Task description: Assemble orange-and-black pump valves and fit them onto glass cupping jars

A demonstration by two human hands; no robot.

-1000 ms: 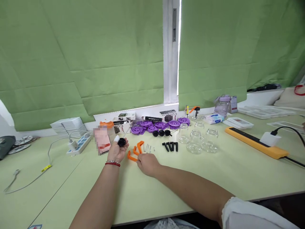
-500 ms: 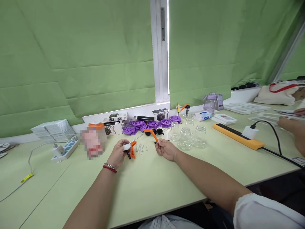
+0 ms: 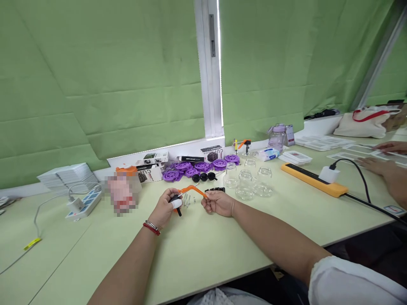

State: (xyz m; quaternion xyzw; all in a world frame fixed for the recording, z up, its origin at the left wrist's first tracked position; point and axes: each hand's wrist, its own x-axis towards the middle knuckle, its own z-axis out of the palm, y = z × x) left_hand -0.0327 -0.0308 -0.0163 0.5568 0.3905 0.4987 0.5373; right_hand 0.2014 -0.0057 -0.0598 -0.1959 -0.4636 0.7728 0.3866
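Observation:
My left hand point(image 3: 165, 206), a white wrap on one finger, is closed around what looks like a screwdriver point(image 3: 179, 211) with a black handle and thin metal shaft. An orange piece point(image 3: 175, 210) shows partly beneath this hand. My right hand point(image 3: 219, 203) pinches one end of a bent orange lever point(image 3: 191, 188); its other end reaches my left fingertips. Whether the left fingers grip that end, I cannot tell. Just beyond the hands lie several metal pins point(image 3: 187, 200) and small bits of hardware point(image 3: 194, 200). Black ribbed parts point(image 3: 215, 189) lie behind my right hand.
Purple wheel-like parts point(image 3: 190, 169), black round parts point(image 3: 204, 177) and boxes point(image 3: 149, 173) line the back. Several glass jars point(image 3: 245, 186) stand right of centre. A yellow-orange power strip point(image 3: 313, 180) lies farther right, near another person's hands point(image 3: 378, 167). A white power strip point(image 3: 85, 205) is left.
My right hand has brought the orange lever down and left, so its far end now meets my left hand. The other person's near hand has lowered flat to the table.

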